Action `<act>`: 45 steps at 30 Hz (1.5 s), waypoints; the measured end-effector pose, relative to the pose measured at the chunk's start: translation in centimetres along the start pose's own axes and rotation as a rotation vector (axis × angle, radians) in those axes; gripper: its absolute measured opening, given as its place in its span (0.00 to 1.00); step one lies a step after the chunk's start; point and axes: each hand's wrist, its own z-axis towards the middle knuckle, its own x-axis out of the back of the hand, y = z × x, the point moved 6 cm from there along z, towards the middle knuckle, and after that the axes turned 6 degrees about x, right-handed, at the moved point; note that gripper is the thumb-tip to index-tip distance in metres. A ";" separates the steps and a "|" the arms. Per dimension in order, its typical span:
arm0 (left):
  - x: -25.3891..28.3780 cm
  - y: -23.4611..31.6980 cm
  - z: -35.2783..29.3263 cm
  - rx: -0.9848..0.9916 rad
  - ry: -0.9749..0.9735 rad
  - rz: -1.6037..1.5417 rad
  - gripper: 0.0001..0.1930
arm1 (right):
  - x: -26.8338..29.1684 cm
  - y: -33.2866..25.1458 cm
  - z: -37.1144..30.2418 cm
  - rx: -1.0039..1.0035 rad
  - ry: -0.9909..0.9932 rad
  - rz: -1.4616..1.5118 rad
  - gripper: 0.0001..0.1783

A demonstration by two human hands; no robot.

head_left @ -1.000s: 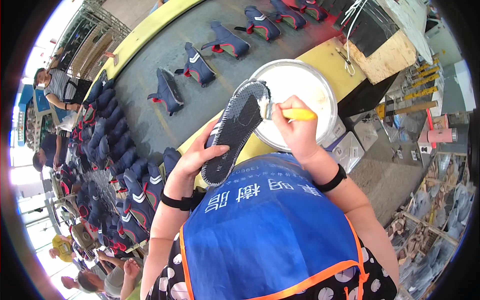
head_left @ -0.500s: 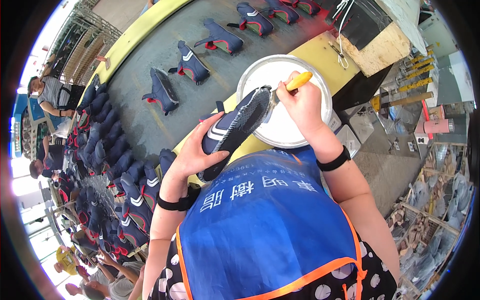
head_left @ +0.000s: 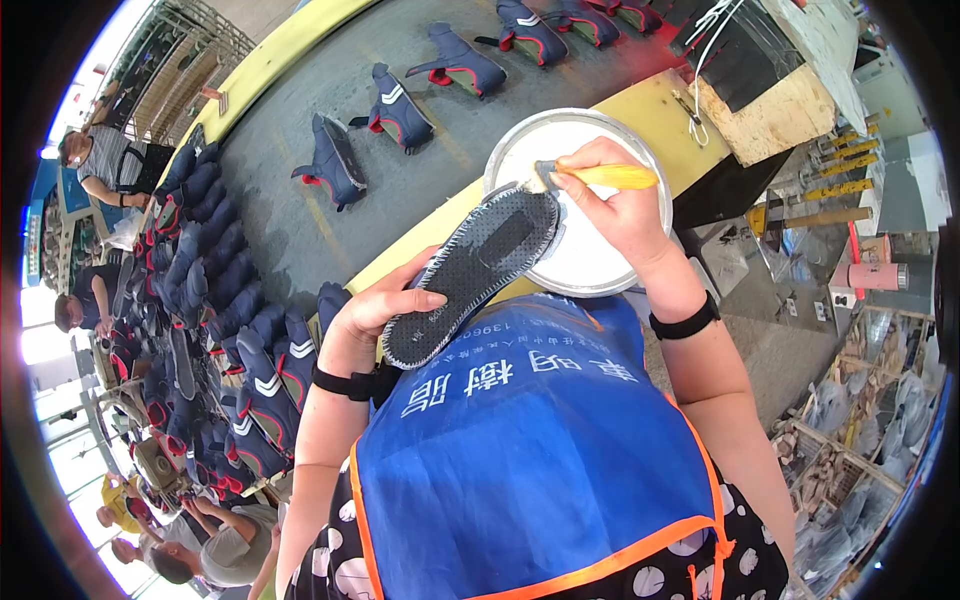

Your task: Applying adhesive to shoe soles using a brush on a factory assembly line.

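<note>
My left hand grips a dark shoe upper by its side, its black stitched underside facing up. In my right hand is a brush with a yellow handle. Its bristles touch the toe edge of the shoe upper. Below the brush stands a round metal-rimmed tub of white paste or liquid, partly covered by my right hand and the toe.
Several navy shoe uppers with red trim lie spaced along a grey conveyor belt with yellow edges. A dense pile of similar uppers is at left, near other people. Racks stand at right.
My left hand has rolled the shoe upper so its underside faces up. The brush has swung, its handle now pointing right, with the bristles at the toe edge.
</note>
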 end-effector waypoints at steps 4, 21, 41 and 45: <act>1.3 -0.3 -0.1 -0.018 0.041 0.012 0.41 | 0.2 2.1 -1.8 -0.384 -0.119 -0.170 0.06; 7.1 2.4 -6.7 -0.642 1.365 1.501 0.46 | -0.9 2.3 -3.0 -0.585 0.147 0.016 0.02; 7.4 4.5 -7.9 -0.717 1.125 1.046 0.46 | -13.3 -1.6 3.2 -0.130 -0.765 0.003 0.38; 8.1 3.9 -7.2 -0.712 1.077 0.811 0.46 | -13.3 -2.2 2.0 -0.048 -0.794 0.029 0.39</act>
